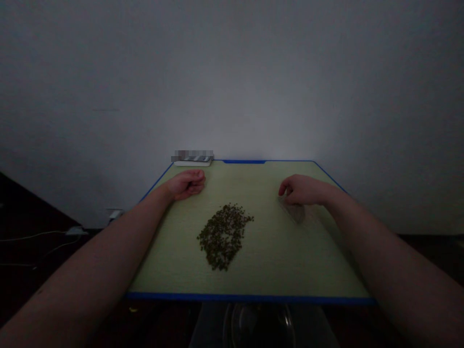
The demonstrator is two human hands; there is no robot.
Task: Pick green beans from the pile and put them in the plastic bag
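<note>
A loose, thinly spread heap of small brownish-green dried bits (223,237), perhaps seeds or peppercorns, lies left of the middle on the pale table (268,261). Beyond the heap on the left, my left hand (186,184) rests on its side with fingers curled in and thumb over them. Whatever it may hold is hidden. Over on the right, my right hand (302,189) bends down with its fingertips closed on a clear plastic bag (297,212). The bag lies partly under the hand, and its outline and contents are hard to see in the dim light.
A white flat object (194,161), partly blurred out, sits at the far left corner. Blue edging (250,297) runs around the table, which stands against a grey wall (246,87). A round, shiny-rimmed container (290,321) is below the near edge. Cables (54,234) run at left.
</note>
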